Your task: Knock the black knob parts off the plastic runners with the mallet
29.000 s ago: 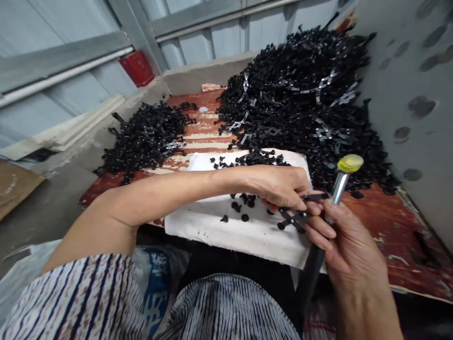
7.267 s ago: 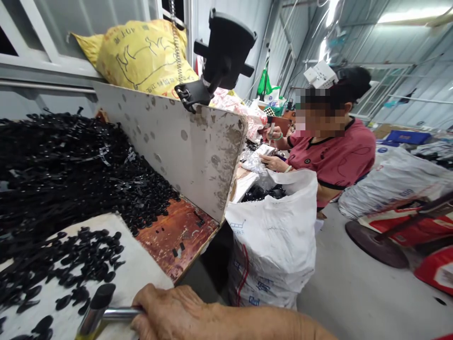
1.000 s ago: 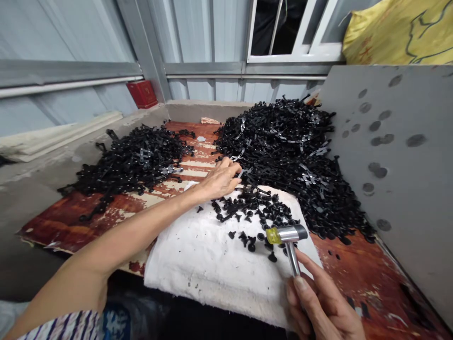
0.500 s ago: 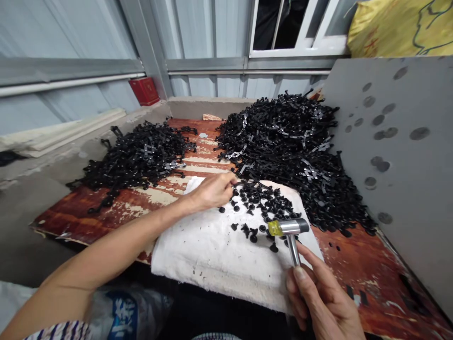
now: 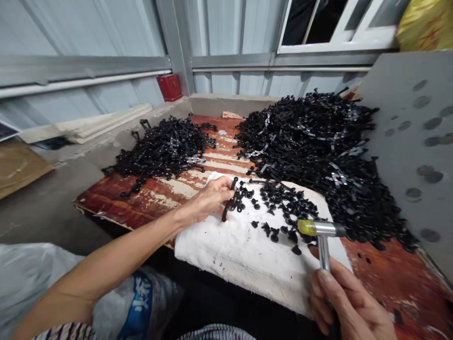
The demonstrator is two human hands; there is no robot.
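Observation:
My left hand [image 5: 210, 198] pinches a black jointed linkage piece [image 5: 232, 200], holding it above the far left part of a white cloth [image 5: 226, 257]. In my right hand [image 5: 348, 295] is a small mallet [image 5: 323, 241] with a metal handle, a yellow face on the left and a dark grey one on the right. Its head hovers over the right side of the cloth. Many small black stud-like parts [image 5: 274, 231] lie scattered on the cloth between my hands.
A large pile of black linkages [image 5: 304, 137] covers the back right of the worn red board [image 5: 159, 203], and a smaller pile [image 5: 166, 146] lies back left. A grey spotted panel [image 5: 417, 141] stands at the right. A plastic bag [image 5: 148, 302] is below.
My left hand has turned, and the black linkage now shows clearly in its fingers. The right hand still grips the mallet. The view has swung to the left.

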